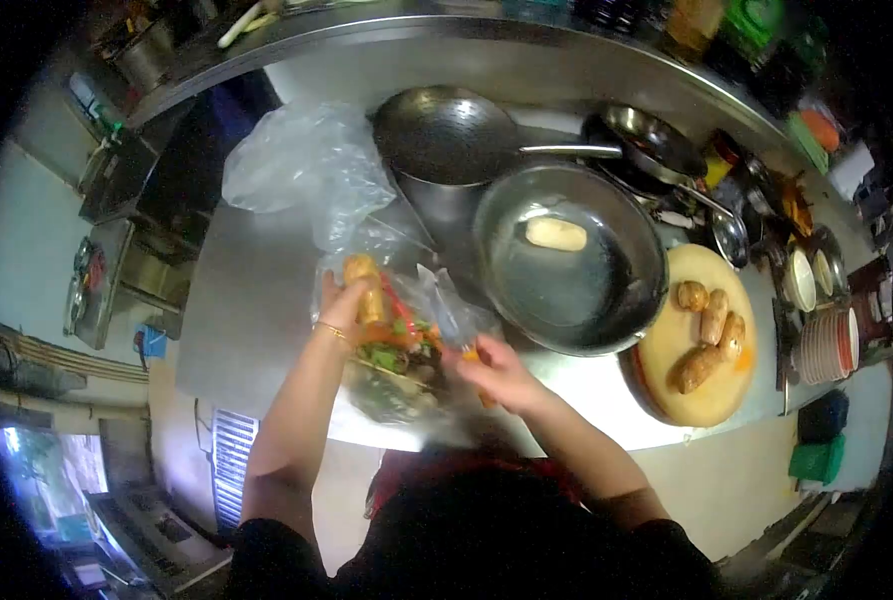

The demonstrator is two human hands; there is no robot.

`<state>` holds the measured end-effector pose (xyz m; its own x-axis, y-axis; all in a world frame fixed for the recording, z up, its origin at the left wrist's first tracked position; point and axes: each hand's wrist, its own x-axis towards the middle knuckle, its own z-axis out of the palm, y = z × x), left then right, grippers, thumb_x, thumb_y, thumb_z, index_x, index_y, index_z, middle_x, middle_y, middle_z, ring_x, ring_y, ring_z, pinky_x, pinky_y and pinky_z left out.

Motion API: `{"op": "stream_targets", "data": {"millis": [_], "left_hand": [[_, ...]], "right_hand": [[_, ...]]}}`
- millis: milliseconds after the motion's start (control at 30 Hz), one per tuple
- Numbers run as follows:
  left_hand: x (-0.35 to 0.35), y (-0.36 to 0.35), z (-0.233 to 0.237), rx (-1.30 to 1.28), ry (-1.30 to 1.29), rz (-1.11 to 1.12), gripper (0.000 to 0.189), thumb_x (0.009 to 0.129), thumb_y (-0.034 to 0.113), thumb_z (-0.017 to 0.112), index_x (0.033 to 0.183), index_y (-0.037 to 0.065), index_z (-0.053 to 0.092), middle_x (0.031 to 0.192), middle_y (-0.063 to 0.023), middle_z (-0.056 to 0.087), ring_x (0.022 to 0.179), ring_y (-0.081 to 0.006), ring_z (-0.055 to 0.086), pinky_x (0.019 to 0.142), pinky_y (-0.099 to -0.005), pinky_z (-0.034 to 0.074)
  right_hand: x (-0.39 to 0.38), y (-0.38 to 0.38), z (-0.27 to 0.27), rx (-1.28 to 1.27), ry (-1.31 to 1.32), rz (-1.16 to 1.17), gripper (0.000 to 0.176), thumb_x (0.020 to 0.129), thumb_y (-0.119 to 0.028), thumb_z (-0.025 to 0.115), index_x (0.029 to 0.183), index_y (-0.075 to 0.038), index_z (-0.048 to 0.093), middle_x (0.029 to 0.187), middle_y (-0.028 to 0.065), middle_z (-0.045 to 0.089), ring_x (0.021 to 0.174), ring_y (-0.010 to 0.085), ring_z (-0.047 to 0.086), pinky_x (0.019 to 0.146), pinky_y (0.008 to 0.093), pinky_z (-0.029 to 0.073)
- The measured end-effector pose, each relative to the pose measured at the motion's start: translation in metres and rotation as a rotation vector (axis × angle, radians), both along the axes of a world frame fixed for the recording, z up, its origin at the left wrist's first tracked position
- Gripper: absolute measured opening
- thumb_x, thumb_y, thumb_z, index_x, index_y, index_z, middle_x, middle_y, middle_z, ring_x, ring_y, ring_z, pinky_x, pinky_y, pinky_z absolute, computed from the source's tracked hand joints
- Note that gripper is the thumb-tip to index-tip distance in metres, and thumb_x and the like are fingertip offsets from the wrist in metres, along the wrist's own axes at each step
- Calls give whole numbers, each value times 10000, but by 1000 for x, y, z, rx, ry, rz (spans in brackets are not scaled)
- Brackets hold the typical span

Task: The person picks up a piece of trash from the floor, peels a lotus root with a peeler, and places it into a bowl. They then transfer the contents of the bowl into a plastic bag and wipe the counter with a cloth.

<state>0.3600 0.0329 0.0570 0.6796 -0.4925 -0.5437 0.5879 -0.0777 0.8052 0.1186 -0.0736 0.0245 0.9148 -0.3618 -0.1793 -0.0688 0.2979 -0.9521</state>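
My left hand (338,305) is wrapped round a brownish-yellow potato (364,290), held above a clear plastic bag (396,405) of green and orange scraps. To the right of it, my right hand (494,372) grips a peeler or knife (448,318) with an orange handle; motion blurs its blade, so its exact kind is unclear. The tool points up and away from me, apart from the potato. A pale peeled potato (556,234) lies in the large metal bowl (566,310). Several unpeeled potatoes (714,318) rest on the round cutting board (706,395) at the right.
Behind the bag lies a crumpled plastic bag (306,170). A wok (446,135) stands behind the bowl, its handle reaching right towards another pan (656,140). A ladle (729,240) and stacked plates (824,345) are at the right. A raised shelf edge (466,22) runs along the back.
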Motion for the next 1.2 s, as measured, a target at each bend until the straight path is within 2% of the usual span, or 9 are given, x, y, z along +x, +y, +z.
{"op": "stream_targets", "data": {"millis": [100, 167, 267, 400, 533, 600, 767, 1000, 1200], "left_hand": [[26, 24, -4, -83, 167, -47, 520, 844, 212, 614, 1317, 87, 438, 1198, -127, 548, 1050, -287, 577, 901, -487, 496], [25, 42, -19, -322, 327, -205, 499, 850, 280, 576, 1290, 73, 466, 1135, -117, 596, 1046, -282, 587, 912, -433, 486], [2, 59, -22, -416, 345, -375, 546, 805, 220, 585, 1314, 72, 451, 1159, -112, 589, 1056, -268, 587, 935, -414, 475], [-22, 89, -27, -413, 296, -461, 581, 800, 131, 543, 1359, 64, 399, 1240, -110, 551, 1086, -258, 581, 948, -395, 468], [-43, 129, -36, -275, 334, -430, 623, 780, 97, 551, 1374, 91, 364, 1236, -129, 549, 1097, -288, 572, 950, -428, 474], [-45, 141, -34, -238, 342, -399, 625, 769, 119, 573, 1363, 83, 382, 1229, -142, 559, 1103, -308, 568, 957, -446, 473], [-53, 134, -12, -540, 447, -283, 628, 755, 192, 640, 1332, 56, 433, 1217, -129, 569, 1089, -291, 574, 946, -445, 482], [-93, 112, -3, -483, 71, -357, 654, 714, -15, 639, 1315, 41, 388, 1174, -62, 554, 1095, -189, 545, 934, -323, 444], [-93, 123, 8, -455, 94, -373, 622, 744, -46, 583, 1326, 40, 377, 1206, -74, 533, 1108, -195, 535, 950, -339, 440]], "right_hand": [[50, -5, -43, -569, 470, -195, 302, 797, -266, 703, 952, -27, 602, 860, 96, 664, 738, 185, 624, 651, 323, 495], [48, -5, -72, -600, 278, -371, 348, 766, -306, 709, 922, -18, 595, 772, 127, 645, 687, 240, 630, 623, 356, 496], [28, 16, -33, -777, 288, -504, 327, 764, -267, 707, 929, -11, 589, 794, 134, 643, 699, 258, 629, 643, 375, 501], [6, 25, -17, -810, 472, -474, 321, 767, -238, 714, 941, -4, 579, 789, 148, 622, 701, 277, 621, 638, 378, 495], [13, 48, -7, -566, 433, -249, 326, 806, -263, 697, 973, -7, 583, 770, 160, 611, 680, 290, 612, 623, 382, 483], [15, 56, -13, -620, 397, -237, 342, 817, -304, 679, 976, -13, 591, 750, 162, 612, 669, 308, 610, 622, 392, 483], [12, 73, 19, -558, 366, -188, 289, 878, -305, 593, 978, -34, 607, 747, 179, 627, 714, 362, 625, 647, 422, 487], [-4, 99, 73, -891, 217, -137, 249, 930, -192, 528, 1112, -23, 527, 789, 199, 616, 722, 372, 619, 667, 398, 495], [7, 111, 62, -965, 340, -70, 233, 936, -241, 501, 1045, -36, 507, 747, 219, 614, 711, 412, 613, 642, 474, 485]]}}
